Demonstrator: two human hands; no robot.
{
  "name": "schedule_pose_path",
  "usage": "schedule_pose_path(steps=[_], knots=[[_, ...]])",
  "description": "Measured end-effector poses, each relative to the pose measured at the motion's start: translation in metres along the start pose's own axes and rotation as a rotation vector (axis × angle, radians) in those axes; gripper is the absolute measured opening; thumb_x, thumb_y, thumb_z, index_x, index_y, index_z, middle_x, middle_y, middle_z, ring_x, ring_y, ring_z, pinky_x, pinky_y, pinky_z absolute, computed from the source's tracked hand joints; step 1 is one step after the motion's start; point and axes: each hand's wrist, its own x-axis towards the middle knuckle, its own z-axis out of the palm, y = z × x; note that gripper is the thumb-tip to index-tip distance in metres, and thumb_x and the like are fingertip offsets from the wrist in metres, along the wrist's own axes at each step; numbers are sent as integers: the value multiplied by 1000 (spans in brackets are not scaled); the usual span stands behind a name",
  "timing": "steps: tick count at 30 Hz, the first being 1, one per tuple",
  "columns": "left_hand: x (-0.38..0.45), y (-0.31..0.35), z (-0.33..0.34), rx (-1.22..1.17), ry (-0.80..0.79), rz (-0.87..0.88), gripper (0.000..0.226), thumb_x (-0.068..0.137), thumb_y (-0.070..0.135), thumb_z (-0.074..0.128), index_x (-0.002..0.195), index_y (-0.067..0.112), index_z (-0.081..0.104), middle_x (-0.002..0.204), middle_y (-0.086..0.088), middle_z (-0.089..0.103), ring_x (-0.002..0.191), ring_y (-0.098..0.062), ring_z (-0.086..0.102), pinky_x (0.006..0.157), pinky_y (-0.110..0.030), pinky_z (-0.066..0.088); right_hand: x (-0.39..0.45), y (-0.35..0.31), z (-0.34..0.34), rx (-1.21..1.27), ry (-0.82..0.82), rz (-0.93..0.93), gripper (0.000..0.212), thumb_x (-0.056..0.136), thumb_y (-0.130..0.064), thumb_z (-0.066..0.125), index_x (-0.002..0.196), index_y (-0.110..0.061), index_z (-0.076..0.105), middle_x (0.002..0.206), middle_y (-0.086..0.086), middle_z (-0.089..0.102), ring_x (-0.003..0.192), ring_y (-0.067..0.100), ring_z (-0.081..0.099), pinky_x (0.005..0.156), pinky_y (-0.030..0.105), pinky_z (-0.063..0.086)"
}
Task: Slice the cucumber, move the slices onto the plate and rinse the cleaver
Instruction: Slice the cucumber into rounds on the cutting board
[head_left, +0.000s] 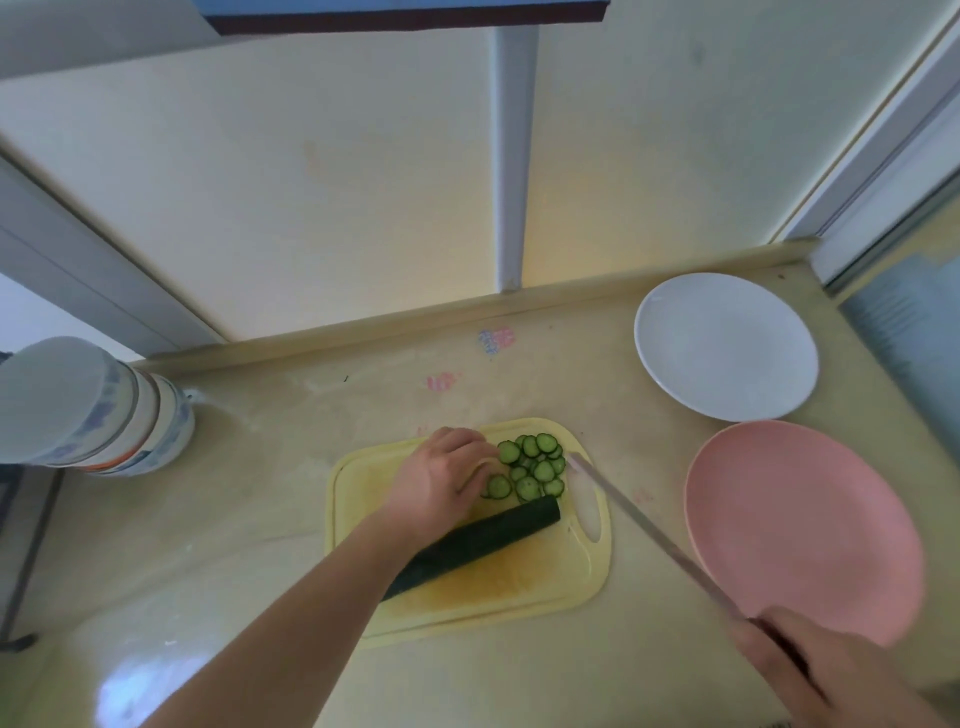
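Observation:
A dark green cucumber (478, 543) lies diagonally on the yellow cutting board (519, 597). Several thin slices (532, 467) are piled at the board's far right corner. My left hand (441, 480) reaches over the cucumber, its curled fingers touching the slices on their left side. My right hand (810, 670) grips the handle of the cleaver (649, 532) at the lower right; the blade shows edge-on, its tip above the board's right end by the slices. A pink plate (802, 530) sits to the right of the board, a white plate (727, 345) behind it.
A stack of bowls (93, 408) stands at the left on the beige counter (234, 519). A raised backsplash edge runs along the wall behind. A window frame borders the counter at the far right.

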Motion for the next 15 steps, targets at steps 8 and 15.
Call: schedule_pose_path(steps=[8,15], knots=[[-61,37,8,248,-313,-162,49,98,54,39,141,31,45,132,11,53,112,-14,54,90,-30,50,-1,-4,26,385,-198,227,87,47,-98,46,65,-14,55,51,7,53,48,20,49,56,35,41],[-75,37,12,242,-351,28,44,97,40,58,136,27,44,123,6,59,100,-17,58,78,-30,56,10,-6,27,22,-192,138,59,69,-72,55,62,-14,52,51,4,53,45,6,45,57,29,44]])
